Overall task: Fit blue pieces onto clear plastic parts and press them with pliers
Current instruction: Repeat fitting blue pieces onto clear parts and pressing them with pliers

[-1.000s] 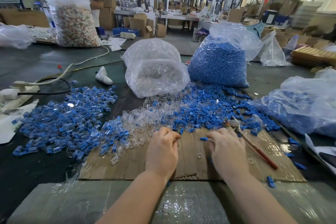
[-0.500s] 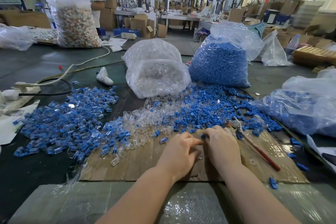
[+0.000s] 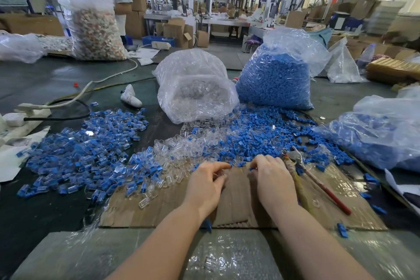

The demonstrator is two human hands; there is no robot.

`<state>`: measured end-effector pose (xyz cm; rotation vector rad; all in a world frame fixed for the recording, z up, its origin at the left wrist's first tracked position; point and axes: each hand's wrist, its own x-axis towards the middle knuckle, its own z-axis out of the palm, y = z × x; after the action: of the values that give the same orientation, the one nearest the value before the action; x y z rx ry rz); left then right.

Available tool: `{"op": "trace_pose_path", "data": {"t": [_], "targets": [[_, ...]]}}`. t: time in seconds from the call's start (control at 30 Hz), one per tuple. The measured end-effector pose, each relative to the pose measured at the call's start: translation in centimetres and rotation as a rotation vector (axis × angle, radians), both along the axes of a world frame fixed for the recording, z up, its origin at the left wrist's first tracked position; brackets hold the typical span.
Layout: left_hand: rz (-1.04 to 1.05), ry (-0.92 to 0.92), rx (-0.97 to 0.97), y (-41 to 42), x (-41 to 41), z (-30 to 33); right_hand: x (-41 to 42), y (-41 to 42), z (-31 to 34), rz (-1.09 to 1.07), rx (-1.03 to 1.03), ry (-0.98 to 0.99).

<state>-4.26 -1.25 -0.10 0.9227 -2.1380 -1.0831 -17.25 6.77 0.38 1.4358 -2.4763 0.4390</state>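
Head view, ref = cardboard sheet point(image 3: 159, 207). Both hands at its far edge. L hand point(image 3: 205, 185) fingers curled, contents can't tell. R hand point(image 3: 271, 179) pinching a blue piece point(image 3: 251, 168). Pliers point(image 3: 318, 186) just right of R hand, on sheet. Clear parts point(image 3: 181, 150) and blue pieces point(image 3: 256, 141) heaped past far edge; bare cardboard btwn wrists.

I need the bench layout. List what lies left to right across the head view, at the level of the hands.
Pile of assembled blue-and-clear parts → loose clear parts → left hand → right hand → pliers → bag of blue pieces.
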Motion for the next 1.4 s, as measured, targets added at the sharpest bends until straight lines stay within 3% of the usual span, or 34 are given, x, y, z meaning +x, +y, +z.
{"op": "trace_pose_path", "data": {"t": [0.13,0.33,0.43,0.8,1.07,1.4], "targets": [[0.034,0.059,0.092,-0.5,0.2,-0.1,2.6,-0.6,-0.3,0.025,-0.195,-0.189],[0.063,0.25,0.254,-0.1,0.6,-0.3,4.1,-0.5,-1.6,0.054,-0.254,-0.281],[0.075,0.22,0.176,0.1,0.4,-0.5,4.0,-0.3,-1.8,0.05,-0.275,-0.302],[0.15,0.214,0.161,0.3,0.8,-0.7,4.4,0.1,-1.8,0.035,-0.344,-0.342],[0.12,0.287,0.236,0.6,0.7,-0.6,4.8,0.2,-1.9,0.04,-0.295,-0.255],[0.059,0.197,0.127,0.7,1.0,-0.8,4.8,0.2,-1.9,0.027,-0.257,-0.211]]}}
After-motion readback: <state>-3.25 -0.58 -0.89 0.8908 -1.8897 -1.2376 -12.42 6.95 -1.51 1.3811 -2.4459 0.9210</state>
